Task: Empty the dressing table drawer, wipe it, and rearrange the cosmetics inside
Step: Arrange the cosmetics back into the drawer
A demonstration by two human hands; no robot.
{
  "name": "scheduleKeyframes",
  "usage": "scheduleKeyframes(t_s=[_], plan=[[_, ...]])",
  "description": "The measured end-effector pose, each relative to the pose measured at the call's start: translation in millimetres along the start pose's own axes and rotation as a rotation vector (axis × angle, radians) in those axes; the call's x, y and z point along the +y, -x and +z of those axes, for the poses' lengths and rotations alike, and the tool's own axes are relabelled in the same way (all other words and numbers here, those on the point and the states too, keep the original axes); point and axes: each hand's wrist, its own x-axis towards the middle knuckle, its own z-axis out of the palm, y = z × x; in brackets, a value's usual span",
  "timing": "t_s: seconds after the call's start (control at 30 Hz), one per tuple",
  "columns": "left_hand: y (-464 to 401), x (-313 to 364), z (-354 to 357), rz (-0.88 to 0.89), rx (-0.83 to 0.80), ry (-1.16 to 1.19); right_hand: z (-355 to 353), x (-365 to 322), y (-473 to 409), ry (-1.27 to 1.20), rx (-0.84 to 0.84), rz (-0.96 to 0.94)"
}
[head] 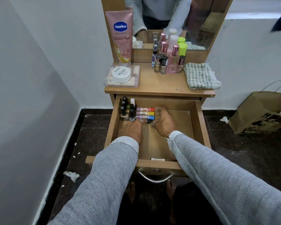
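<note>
The wooden drawer (182, 127) is pulled out below the dressing table top. In its far left corner stand several nail polish bottles (126, 109). Beside them lie coloured tubes (145, 113) in a row. A small dark-capped tube (146, 121) lies in front of that row, and both hands hold it by its ends. My left hand (131, 131) pinches its left end; my right hand (163, 122) grips the capped right end, fingers also resting against the coloured tubes. The drawer's right half is bare wood.
On the table top: a pink Vaseline tube (120, 36), a clear box with a white nail polish remover jar (121, 75), a cluster of bottles (168, 59), and a checked cloth (199, 76). A brown paper bag (259, 112) sits on the floor, right. Tissue scraps (71, 175) lie left.
</note>
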Motion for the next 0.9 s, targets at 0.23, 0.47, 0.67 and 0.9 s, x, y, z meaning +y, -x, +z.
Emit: scheduleKeyframes(t_s=[0.23,0.47,0.67,0.9], plan=[[-1.7,-1.0,2.6,0.021,-0.015,0.013,-2.6,-8.0,7.5,-0.11,-0.02,-0.03],[-2.2,0.6,2.0,0.033,-0.026,0.023,-5.1,-12.9,10.1,-0.08,-0.029,0.009],[2.2,1.8,-2.9,0.036,-0.037,0.042,-17.6,-24.5,20.1,0.216,0.013,-0.043],[7.0,-8.7,-19.8,0.02,-0.055,0.088,-29.0,-86.3,22.3,0.293,0.227,-0.428]])
